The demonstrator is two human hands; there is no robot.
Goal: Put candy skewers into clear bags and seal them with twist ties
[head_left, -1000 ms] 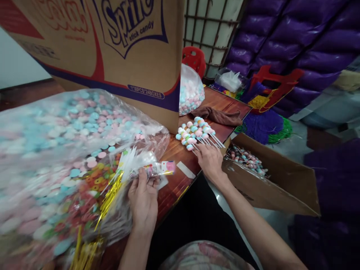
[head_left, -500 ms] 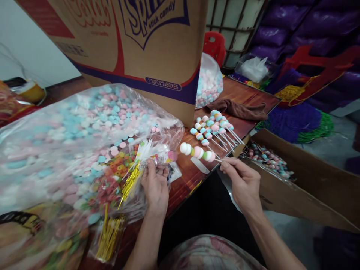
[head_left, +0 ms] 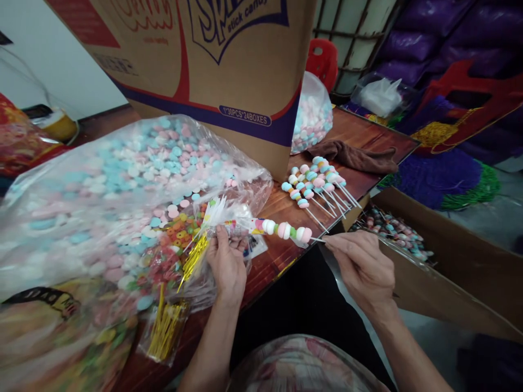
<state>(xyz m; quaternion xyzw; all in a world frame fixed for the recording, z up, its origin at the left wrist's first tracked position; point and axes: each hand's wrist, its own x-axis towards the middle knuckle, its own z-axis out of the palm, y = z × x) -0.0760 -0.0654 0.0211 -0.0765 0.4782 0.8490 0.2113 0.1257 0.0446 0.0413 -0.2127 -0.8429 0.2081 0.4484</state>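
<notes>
My right hand (head_left: 359, 267) pinches the bare end of the stick of a candy skewer (head_left: 285, 231), strung with white, pink and green candies. The far end of the skewer is at the mouth of a clear printed wrapper (head_left: 239, 226), partly inside it. My left hand (head_left: 226, 261) is closed on that wrapper, thumb on top. Gold twist ties (head_left: 194, 261) and white sticks (head_left: 214, 212) stick out beside the left hand; whether it holds them too I cannot tell. More finished candy skewers (head_left: 314, 182) lie in a group on the table (head_left: 273, 267), beyond the hands.
A large clear bag of pastel candies (head_left: 134, 163) covers the left of the table. Behind stands a tall cardboard box (head_left: 245, 81). At the right, an open carton (head_left: 441, 288) contains many wrapped skewers. A bag of gold ties (head_left: 165, 332) lies near the front edge; a brown cloth (head_left: 355, 156) lies farther back.
My right hand has brought the skewer left, relative to the wrapper, so its tip now meets and enters the wrapper's mouth. My left hand keeps its hold. The whole view has shifted slightly.
</notes>
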